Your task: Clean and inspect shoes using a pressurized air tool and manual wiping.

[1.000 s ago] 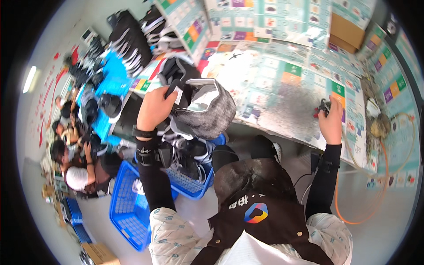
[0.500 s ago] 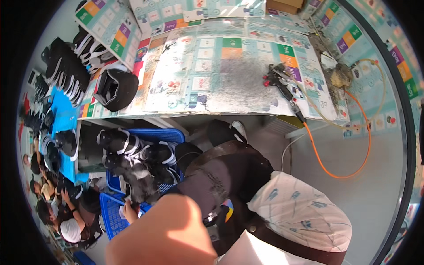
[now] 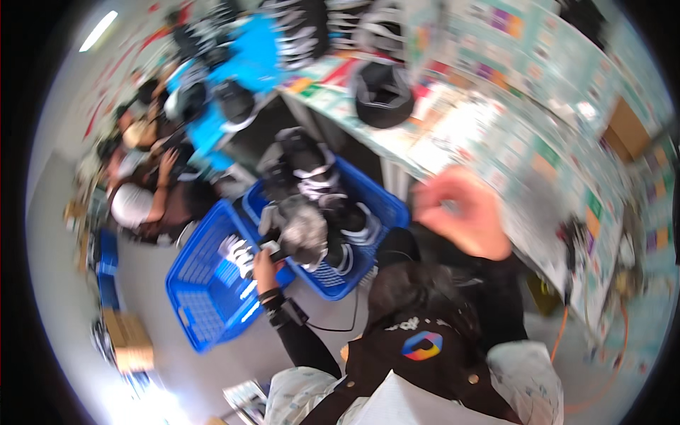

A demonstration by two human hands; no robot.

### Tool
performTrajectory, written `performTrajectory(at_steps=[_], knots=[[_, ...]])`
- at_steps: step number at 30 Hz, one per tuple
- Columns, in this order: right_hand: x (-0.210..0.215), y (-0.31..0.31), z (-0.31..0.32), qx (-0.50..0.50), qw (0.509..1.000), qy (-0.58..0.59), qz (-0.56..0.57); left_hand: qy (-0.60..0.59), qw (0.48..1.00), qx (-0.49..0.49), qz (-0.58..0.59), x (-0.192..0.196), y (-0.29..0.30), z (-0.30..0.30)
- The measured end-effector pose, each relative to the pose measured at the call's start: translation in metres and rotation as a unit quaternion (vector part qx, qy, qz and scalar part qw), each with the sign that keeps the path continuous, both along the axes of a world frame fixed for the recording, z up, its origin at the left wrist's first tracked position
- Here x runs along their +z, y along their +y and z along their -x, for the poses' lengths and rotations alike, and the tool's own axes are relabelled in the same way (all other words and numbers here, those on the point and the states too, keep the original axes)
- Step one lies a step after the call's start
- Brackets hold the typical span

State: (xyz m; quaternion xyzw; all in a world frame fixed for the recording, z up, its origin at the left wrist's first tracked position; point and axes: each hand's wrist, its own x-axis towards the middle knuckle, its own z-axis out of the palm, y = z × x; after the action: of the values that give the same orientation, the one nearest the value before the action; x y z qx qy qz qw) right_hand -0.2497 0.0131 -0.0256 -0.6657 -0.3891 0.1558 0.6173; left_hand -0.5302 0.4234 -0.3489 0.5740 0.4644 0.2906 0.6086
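Observation:
My left hand (image 3: pixel 265 268) reaches down to the blue basket (image 3: pixel 386 212) under the table edge and grips a grey padded cap (image 3: pixel 304 232) at its near rim. The basket is full of black and white caps (image 3: pixel 312 173). My right hand (image 3: pixel 462 214) is raised in front of the table, blurred, with fingers curled; nothing shows in it. A black wrist strap sits on my left forearm.
A second blue basket (image 3: pixel 205 297) with a few white items stands to the left of the first. The table (image 3: pixel 538 163) has a patterned cover, a black cap (image 3: pixel 383 93) and a dark tool (image 3: pixel 570 244). People sit at far left (image 3: pixel 145 184). A cardboard box (image 3: pixel 127 341) lies on the floor.
My view has swung from the tabletop down toward the baskets. My left hand has dropped from the table to the basket with the grey cap. My right hand has left the tool and risen.

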Motion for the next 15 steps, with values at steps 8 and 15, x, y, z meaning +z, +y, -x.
performTrajectory(at_steps=[8,15], knots=[[-0.157,-0.137,-0.089,-0.321,0.944,-0.069,0.019,-0.251,0.946,0.096,0.183,0.045,0.028,-0.034],[-0.192,-0.188,-0.098,-0.406,0.903,-0.105,0.097,-0.251,0.943,0.177,0.128,0.116,0.181,-0.099]])
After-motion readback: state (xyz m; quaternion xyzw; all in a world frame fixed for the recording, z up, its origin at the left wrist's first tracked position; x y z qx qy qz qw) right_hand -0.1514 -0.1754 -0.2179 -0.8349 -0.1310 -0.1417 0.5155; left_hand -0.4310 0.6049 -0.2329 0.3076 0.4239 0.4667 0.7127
